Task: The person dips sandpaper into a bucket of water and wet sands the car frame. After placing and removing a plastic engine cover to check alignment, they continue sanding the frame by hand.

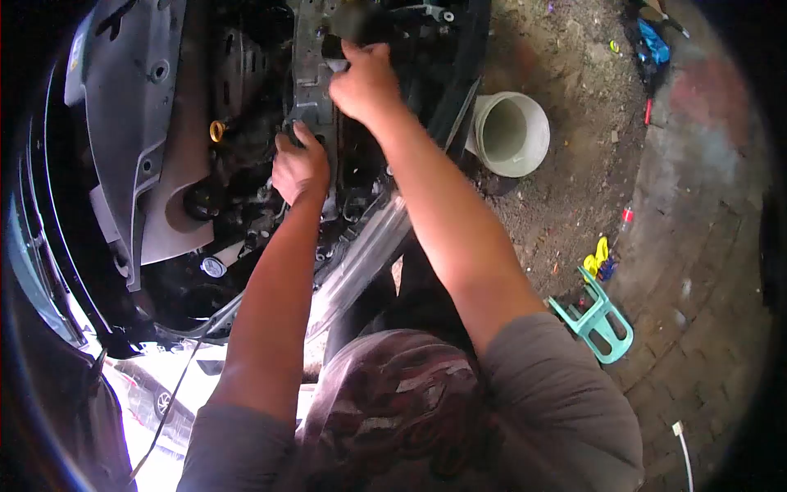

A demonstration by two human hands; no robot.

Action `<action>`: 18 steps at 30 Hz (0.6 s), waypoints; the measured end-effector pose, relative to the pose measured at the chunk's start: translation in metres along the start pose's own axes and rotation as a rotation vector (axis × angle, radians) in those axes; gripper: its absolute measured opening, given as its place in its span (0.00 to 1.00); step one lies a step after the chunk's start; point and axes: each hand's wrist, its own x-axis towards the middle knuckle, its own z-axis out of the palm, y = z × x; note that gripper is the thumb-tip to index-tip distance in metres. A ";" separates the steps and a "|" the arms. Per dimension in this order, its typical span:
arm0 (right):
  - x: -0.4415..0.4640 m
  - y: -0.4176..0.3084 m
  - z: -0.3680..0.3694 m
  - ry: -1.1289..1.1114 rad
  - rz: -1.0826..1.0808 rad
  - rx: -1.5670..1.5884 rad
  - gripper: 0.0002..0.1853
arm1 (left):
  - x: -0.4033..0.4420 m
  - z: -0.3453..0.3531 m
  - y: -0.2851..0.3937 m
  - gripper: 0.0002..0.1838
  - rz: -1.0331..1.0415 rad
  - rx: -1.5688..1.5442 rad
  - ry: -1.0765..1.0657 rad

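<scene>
Both my hands are over the front of a car's open engine bay. My left hand [300, 169] is closed, with fingers curled beside the metal crossmember [309, 94]; whatever it grips, if anything, is hidden. Farther forward, my right hand [366, 84] is also closed, thumb and index finger pressed together near a small dark part [332, 47] at the crossmember's far end. I cannot make out what those fingers hold. To the left of my left hand sits a yellow ring-shaped handle [217, 131], and nearer to me is a round pale cap [214, 266].
A white bucket [531, 135] stands on the dirt just right of the car. Farther right are a green plastic stool [608, 332], a yellow item [601, 252] and a blue bag [653, 41]. The bumper edge [361, 254] runs beneath my arms.
</scene>
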 end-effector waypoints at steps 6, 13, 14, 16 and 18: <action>-0.018 0.027 -0.080 0.121 0.280 0.459 0.15 | 0.000 -0.001 0.001 0.37 -0.029 0.016 -0.015; -0.008 0.022 -0.050 0.018 0.386 0.206 0.23 | -0.001 -0.001 0.002 0.35 -0.011 -0.007 0.004; -0.009 0.022 -0.046 0.015 0.387 0.210 0.23 | -0.001 -0.001 0.001 0.35 -0.012 -0.003 0.006; -0.012 0.024 -0.036 -0.133 0.257 0.121 0.27 | -0.001 -0.001 0.001 0.34 -0.007 -0.016 0.004; -0.012 0.028 -0.024 -0.151 0.236 0.065 0.30 | -0.001 -0.001 0.002 0.34 -0.010 -0.015 0.008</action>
